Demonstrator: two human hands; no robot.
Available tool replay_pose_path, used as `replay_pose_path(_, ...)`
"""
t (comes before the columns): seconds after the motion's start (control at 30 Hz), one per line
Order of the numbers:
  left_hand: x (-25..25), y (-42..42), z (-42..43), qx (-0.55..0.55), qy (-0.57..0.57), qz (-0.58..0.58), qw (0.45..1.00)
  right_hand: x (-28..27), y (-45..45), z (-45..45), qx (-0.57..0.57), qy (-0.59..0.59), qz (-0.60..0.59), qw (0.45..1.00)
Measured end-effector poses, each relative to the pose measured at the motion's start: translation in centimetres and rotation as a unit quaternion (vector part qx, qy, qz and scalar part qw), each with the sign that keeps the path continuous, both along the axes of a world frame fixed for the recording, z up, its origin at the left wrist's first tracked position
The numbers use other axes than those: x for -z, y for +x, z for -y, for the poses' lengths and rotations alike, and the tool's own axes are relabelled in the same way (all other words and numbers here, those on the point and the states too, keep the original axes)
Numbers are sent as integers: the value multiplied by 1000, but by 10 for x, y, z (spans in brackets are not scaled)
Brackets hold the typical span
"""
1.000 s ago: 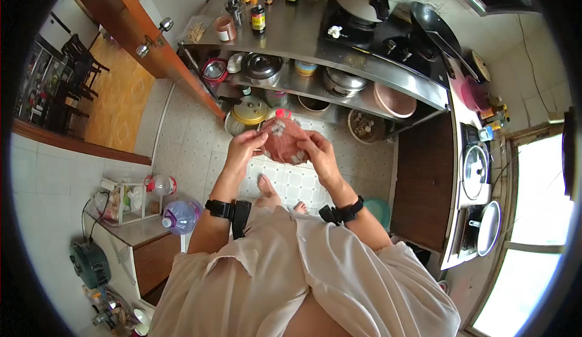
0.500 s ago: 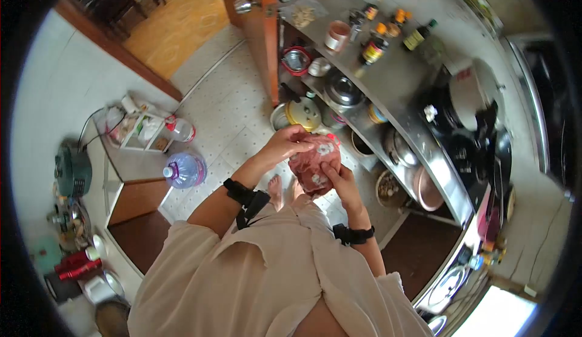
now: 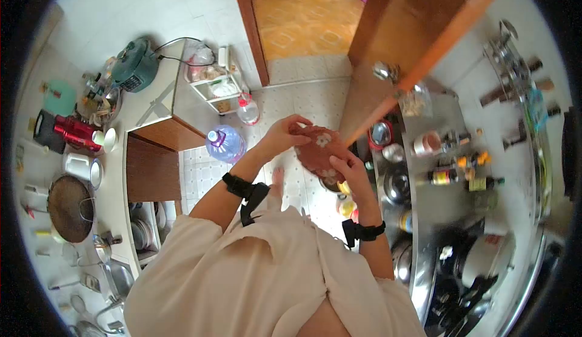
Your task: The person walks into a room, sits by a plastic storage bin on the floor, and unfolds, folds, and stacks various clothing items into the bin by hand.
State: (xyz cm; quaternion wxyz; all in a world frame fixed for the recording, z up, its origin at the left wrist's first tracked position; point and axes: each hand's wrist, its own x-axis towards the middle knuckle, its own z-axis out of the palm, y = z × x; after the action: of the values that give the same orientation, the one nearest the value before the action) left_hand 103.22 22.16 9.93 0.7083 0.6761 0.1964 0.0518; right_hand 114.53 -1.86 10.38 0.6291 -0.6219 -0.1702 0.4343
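Observation:
A reddish-brown floral cloth (image 3: 315,152) with white flowers is stretched between my two hands in front of my body. My left hand (image 3: 284,138) pinches its upper left edge, thumb lying on the near side. On the opposite side, my right hand (image 3: 356,178) grips the lower right edge between thumb and fingers. The cloth hangs above the tiled floor, clear of the counters. Its exact kind cannot be made out. Black straps with small devices circle both my wrists.
A wooden door (image 3: 418,46) stands open ahead on the right. To the left, a large water bottle (image 3: 225,144) stands on the floor near a white rack (image 3: 213,88). A green rice cooker (image 3: 134,65) sits on the left counter. Along the right runs a steel counter (image 3: 433,143) with bottles and pots.
My view has turned right, bringing the doorway to the centre and the steel counter alongside. Both hands still hold the cloth, which now looks flatter and more spread out.

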Motion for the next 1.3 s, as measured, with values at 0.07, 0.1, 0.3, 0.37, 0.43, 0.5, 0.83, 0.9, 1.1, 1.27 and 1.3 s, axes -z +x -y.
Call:
replay_pose_path(0.07, 13, -3, -39, -40, 0, 12, 999, 4, 12, -49, -41, 33, 33, 998)
replay_pose_path(0.1, 20, -3, -60, -68, -4, 17, 998, -6, 16, -73, -64, 14, 43, 997)
replay_pose_path(0.3, 36, 16, -181, -107, 18, -25, 994, -2, 47, -227, -132, 16, -39, 990)
replay_pose_path(0.37, 32, 27, -221, -97, 23, -25, 995, -5, 63, -271, -129, 9, -31, 991)
replay_pose_path(0.43, 11, 47, -261, -42, 69, -57, 995, -11, 83, -311, -101, 20, -42, 994)
replay_pose_path(0.5, 36, 71, -301, -29, 78, -19, 996, -20, 105, -341, -67, 27, -54, 996)
replay_pose_path(0.83, -11, 230, -396, 116, 77, 37, 990, -2, 288, -423, 197, 171, -206, 943)
replay_pose_path(0.9, -16, 271, -420, 126, 73, 18, 989, -4, 330, -439, 225, 185, -239, 926)
replay_pose_path(1.1, -27, 422, -502, 187, 124, 48, 973, 0, 467, -509, 300, 218, -220, 902)
replay_pose_path(1.27, -67, 533, -570, 223, 116, 56, 966, -7, 574, -581, 291, 232, -197, 907)
replay_pose_path(1.3, -69, 550, -581, 220, 114, 57, 967, -14, 590, -595, 288, 229, -196, 909)
